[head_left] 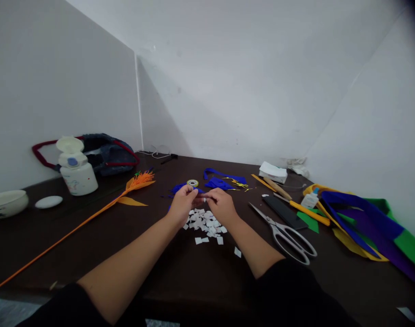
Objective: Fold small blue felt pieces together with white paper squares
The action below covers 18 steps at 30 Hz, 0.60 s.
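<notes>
My left hand [182, 202] and my right hand [223, 205] meet at the middle of the table, thumbs and fingertips pinched close together. Between them a bit of a blue strip [200, 191] shows, mostly hidden by the fingers. Just beyond my left hand lies a blue fringed piece [179, 187], with a round white-and-yellow roll [192, 183] beside it. Below the fingers a loose heap of small white paper squares [207, 222] is spread on the table. Farther back lie blue pieces [219, 183] with yellow shreds [240, 184].
On the right are scissors [285, 236], a black flat bar [285, 211], a yellow-handled tool [309, 213], a small glue bottle [310, 198] and coloured sheets [371, 222]. On the left are an orange paper flower [141, 180], a white bottle [78, 178] and a bowl [10, 203].
</notes>
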Each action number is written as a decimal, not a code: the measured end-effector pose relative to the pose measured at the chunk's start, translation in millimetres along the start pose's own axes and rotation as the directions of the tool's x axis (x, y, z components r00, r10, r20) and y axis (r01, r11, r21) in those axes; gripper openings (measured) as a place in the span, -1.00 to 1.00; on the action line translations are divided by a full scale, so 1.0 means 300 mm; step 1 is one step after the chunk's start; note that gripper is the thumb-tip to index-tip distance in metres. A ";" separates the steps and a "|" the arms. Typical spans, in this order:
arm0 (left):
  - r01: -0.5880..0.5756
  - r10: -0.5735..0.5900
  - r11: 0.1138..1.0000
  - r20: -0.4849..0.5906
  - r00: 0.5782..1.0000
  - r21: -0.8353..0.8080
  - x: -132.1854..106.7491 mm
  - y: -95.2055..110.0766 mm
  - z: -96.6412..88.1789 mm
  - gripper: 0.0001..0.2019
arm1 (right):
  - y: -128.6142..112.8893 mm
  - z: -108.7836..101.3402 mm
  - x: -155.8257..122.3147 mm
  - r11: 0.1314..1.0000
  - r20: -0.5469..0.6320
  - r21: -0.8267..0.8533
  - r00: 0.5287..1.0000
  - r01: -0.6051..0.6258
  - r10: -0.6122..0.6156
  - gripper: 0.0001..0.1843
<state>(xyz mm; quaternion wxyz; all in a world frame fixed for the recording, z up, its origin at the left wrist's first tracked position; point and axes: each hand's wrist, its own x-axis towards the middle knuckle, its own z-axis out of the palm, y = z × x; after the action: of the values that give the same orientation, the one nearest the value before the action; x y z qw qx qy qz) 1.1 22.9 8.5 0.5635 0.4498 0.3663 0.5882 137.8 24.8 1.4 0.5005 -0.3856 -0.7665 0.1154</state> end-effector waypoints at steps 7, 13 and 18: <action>-0.041 0.041 0.999 0.038 0.998 -0.002 -0.001 -0.008 0.001 -0.78 | -0.009 -0.005 -0.003 0.987 0.022 -0.150 0.998 0.056 -0.053 -0.85; -0.039 0.038 0.999 0.043 0.998 0.022 -0.005 -0.002 0.008 -0.78 | -0.002 -0.024 0.006 0.994 0.023 -0.100 0.999 -0.046 0.048 -0.83; -0.025 0.024 0.999 0.050 0.998 0.031 -0.007 0.001 0.008 -0.79 | 0.009 -0.033 0.008 0.998 0.044 -0.057 0.999 -0.003 0.006 -0.82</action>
<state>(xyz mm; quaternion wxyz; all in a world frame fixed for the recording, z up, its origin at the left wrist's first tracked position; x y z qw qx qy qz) 3.2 20.7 9.5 0.5580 0.4775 0.3559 0.5779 147.1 26.3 6.1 0.4720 -0.3987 -0.7794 0.1035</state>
